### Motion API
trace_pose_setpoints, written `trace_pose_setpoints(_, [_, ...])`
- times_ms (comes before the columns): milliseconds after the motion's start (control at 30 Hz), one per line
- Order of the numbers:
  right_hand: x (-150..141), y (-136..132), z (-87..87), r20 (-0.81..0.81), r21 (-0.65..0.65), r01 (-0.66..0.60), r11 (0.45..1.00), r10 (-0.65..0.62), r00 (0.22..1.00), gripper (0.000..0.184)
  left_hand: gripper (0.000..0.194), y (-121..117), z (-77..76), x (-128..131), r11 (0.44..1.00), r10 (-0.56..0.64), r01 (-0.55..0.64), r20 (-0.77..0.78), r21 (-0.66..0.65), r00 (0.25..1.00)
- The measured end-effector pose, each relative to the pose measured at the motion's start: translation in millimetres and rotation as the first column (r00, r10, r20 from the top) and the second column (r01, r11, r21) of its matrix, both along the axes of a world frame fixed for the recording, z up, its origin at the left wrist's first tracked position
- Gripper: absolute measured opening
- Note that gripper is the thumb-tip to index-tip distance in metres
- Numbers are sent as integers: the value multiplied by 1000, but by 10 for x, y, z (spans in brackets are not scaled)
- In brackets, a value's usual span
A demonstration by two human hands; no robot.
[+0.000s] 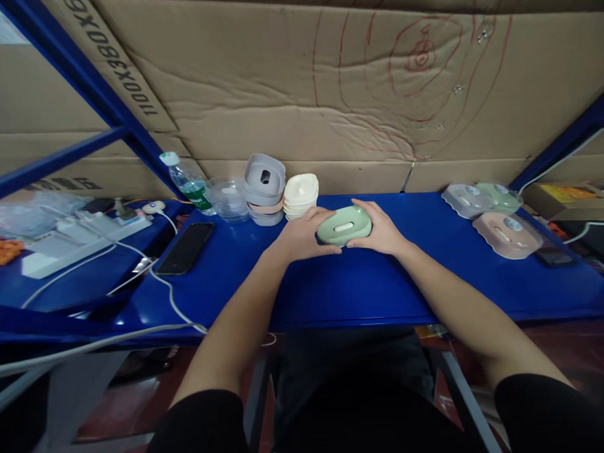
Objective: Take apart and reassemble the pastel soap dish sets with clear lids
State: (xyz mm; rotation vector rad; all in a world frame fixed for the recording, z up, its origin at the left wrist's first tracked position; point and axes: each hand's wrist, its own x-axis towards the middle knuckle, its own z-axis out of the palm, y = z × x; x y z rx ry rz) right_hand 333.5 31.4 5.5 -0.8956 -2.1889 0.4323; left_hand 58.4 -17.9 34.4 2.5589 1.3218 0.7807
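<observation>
A pale green soap dish (pixel 345 226), rounded in outline with a light slot-shaped part at its middle, is held just above the blue table. My left hand (pixel 305 236) grips its left end, with fingers over the back and the thumb along the front. Around the right end, my right hand (pixel 379 230) is closed in the same way. Behind my left hand stands a stack of cream dishes (pixel 301 190), partly hidden by the hand. Left of that rises a stack of grey dishes (pixel 265 181) with a tan one among them.
Clear plastic bowls (pixel 229 199) and a water bottle (pixel 193 184) stand at the back left. A phone (pixel 185 249) lies near white cables (pixel 172 299) and a power strip (pixel 87 246). Wrapped grey (pixel 465 199), green (pixel 501 196) and pink (pixel 507 235) dishes lie at the right. Cardboard (pixel 275 74) walls the back.
</observation>
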Motion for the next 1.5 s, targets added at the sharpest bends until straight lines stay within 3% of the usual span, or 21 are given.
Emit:
trace_pose_setpoints(133, [-33, -60, 41, -24, 44, 15, 999, -14, 1000, 122, 106, 54, -80, -5, 989, -11, 15, 29, -147, 1000])
trace_pose_setpoints(367, [-67, -164, 84, 9, 104, -34, 994, 34, 999, 130, 127, 86, -233, 93, 972, -66, 120, 259, -200, 964])
trace_pose_setpoints(567, [-97, -195, 51, -41, 180, -18, 984, 26, 999, 149, 101, 121, -307, 177, 931, -107, 293, 607, -216, 787])
trace_pose_setpoints(667, [-127, -206, 57, 62, 186, -56, 981, 46, 997, 152, 90, 151, -339, 209, 892, -100, 383, 722, -240, 685])
trace_pose_setpoints(733, [-147, -217, 71, 126, 203, -112, 973, 88, 988, 139, 86, 172, -363, 224, 871, -89, 424, 769, -248, 633])
trace_pose_setpoints(900, [-159, -270, 88, 176, 209, -196, 958, 160, 971, 79, 94, 189, -366, 204, 847, -67, 478, 847, -230, 527])
trace_pose_setpoints(967, [-161, -300, 88, 160, 249, -202, 947, 165, 973, 64, 96, 176, -338, 182, 841, -62, 491, 860, -229, 507])
trace_pose_setpoints(1100, [-211, -372, 94, 52, 331, -159, 930, 150, 987, 47, 88, 151, -279, 169, 846, -63, 496, 888, -195, 456])
trace_pose_setpoints(1267, [-333, -483, 139, -77, 288, -17, 957, 40, 996, 39, 82, 142, -245, 203, 887, -98, 450, 911, -103, 402])
trace_pose_setpoints(1367, [-383, -510, 236, -134, 318, -6, 948, 51, 990, 33, 85, 120, -242, 198, 942, -113, 334, 897, -41, 428])
trace_pose_setpoints(1500, [-461, -448, 428, -94, 371, -97, 924, 141, 986, 31, 98, 82, -259, 198, 992, -95, 117, 878, 45, 468])
